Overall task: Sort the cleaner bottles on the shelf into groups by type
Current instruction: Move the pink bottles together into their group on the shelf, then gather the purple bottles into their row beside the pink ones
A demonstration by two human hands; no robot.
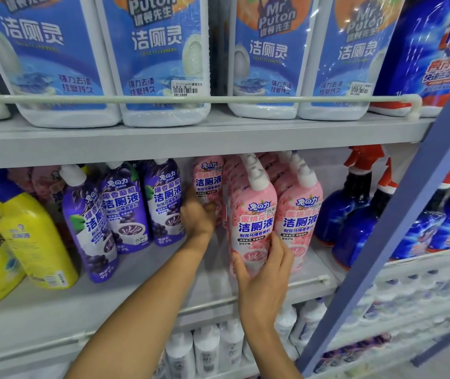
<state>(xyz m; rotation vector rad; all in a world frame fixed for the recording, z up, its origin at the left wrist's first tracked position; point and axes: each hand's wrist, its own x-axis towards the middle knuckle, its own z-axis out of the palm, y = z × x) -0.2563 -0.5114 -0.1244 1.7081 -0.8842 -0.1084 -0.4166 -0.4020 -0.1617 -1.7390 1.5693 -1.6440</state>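
On the middle shelf [62,305] stand purple cleaner bottles [125,203] at centre left and pink cleaner bottles [299,222] at centre right. My right hand [263,272] grips the lower body of the front pink bottle [254,214], fingers wrapped round both sides. My left hand [198,214] reaches deeper between the purple and pink groups and touches a pink bottle at the back [209,179]; its fingers are hidden behind the hand.
Yellow bottles [24,236] lean at the far left. Blue spray bottles with red triggers [355,203] stand at the right. Large white toilet cleaner jugs [161,58] fill the upper shelf behind a rail. A blue shelf post [399,228] crosses diagonally. White bottles [207,348] sit below.
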